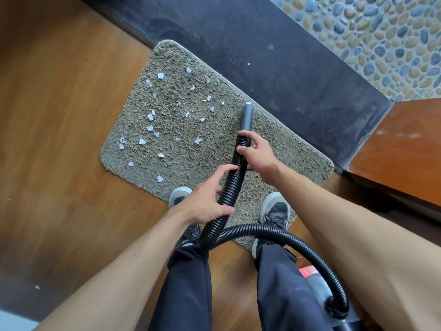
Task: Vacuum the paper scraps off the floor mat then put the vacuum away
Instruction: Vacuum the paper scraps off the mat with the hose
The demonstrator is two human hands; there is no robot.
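A grey shaggy floor mat (281, 149) lies on the wooden floor, with several white paper scraps (149, 117) scattered over its left half. A black ribbed vacuum hose (235, 177) runs up from between my legs and ends in a smooth dark nozzle (247, 115) whose tip rests near the mat's far edge, against one scrap. My right hand (259, 155) grips the hose just below the nozzle. My left hand (207, 199) holds the hose lower down. The hose loops right to the vacuum body (317, 287), red and grey, partly hidden behind my right leg.
My two shoes stand on the mat's near edge. A dark stone strip (274, 58) borders the mat's far side, with a pebble surface (381, 39) beyond it. A wooden step or cabinet (401, 149) rises at the right. Wooden floor (59, 139) extends to the left.
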